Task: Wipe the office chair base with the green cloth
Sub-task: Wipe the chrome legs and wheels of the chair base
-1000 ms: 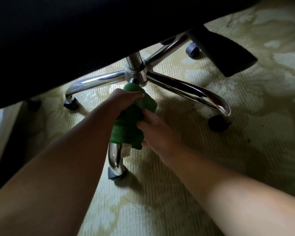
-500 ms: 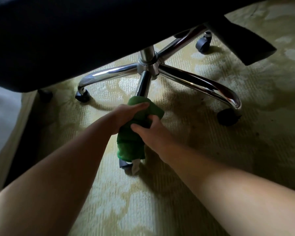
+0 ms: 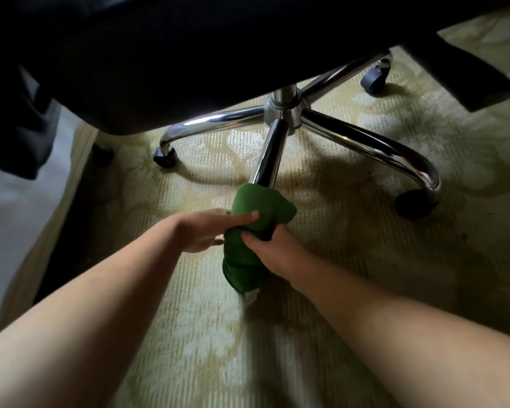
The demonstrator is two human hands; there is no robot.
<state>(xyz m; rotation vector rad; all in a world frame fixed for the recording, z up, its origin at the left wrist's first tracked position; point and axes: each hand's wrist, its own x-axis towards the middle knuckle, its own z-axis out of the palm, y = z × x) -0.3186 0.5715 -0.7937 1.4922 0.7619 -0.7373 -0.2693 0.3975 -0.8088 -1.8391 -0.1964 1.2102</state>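
Both hands, left hand (image 3: 206,234) and right hand (image 3: 273,250), have their fingers closed around the crumpled green cloth (image 3: 249,231), wrapped over the near chrome leg (image 3: 268,154) of the office chair base. Best to keep the wrap snug, covering the caster end too.

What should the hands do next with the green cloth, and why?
Probably lift the green cloth off this leg's end and start on the next chrome leg. Both the left hand and the right hand have the cloth bunched around the outer end of the near leg, whose bare part above looks shiny, so this leg seems about finished while the others are uncovered.
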